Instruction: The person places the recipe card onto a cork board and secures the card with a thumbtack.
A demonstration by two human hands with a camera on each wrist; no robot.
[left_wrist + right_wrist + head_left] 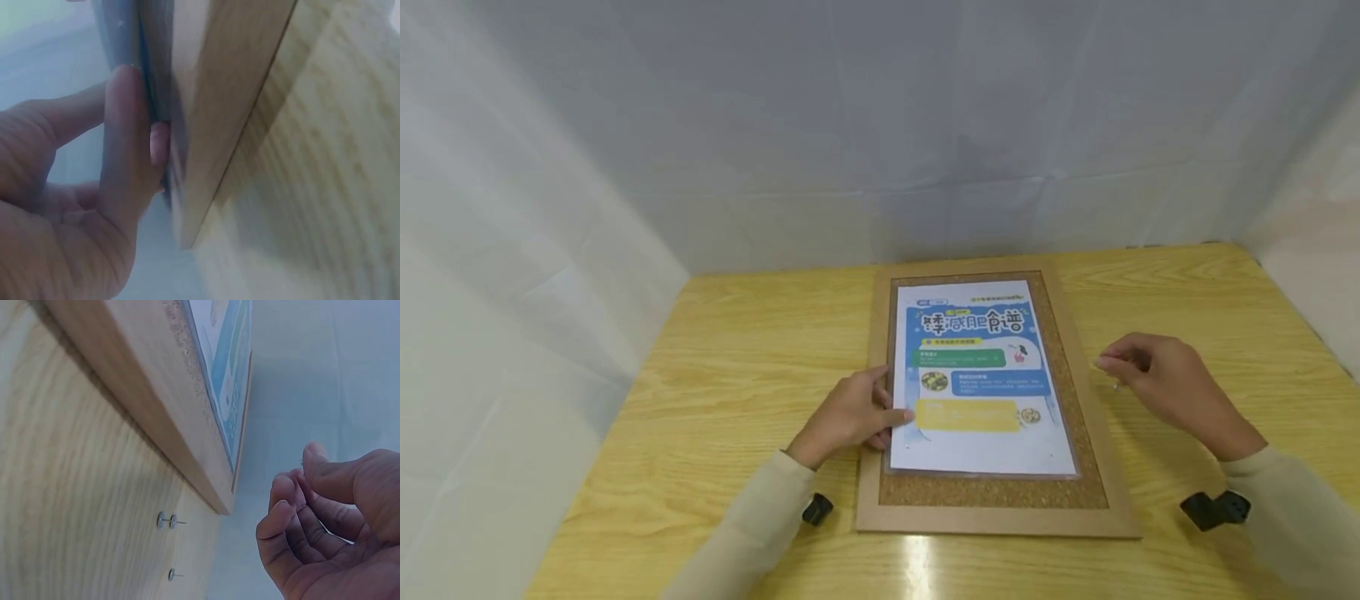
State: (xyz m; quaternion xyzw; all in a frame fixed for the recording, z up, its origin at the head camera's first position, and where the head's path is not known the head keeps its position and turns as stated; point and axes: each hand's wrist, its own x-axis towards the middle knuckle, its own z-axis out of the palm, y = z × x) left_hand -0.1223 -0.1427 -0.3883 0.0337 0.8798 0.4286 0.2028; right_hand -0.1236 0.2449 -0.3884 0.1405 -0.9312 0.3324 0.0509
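Soft light fills the head view, leaving a pale streak of glare on the yellow wood-grain bench [737,375] near the bottom edge; small print on the blue-and-white printed sheet [979,379] blurs. The left wrist view is hazy and washed out, while the right has a bluish cast and a shadow beside the light-brown wooden frame [134,394].

Yellow wood-grain table [737,375], pale creased sheeting [850,125] behind it
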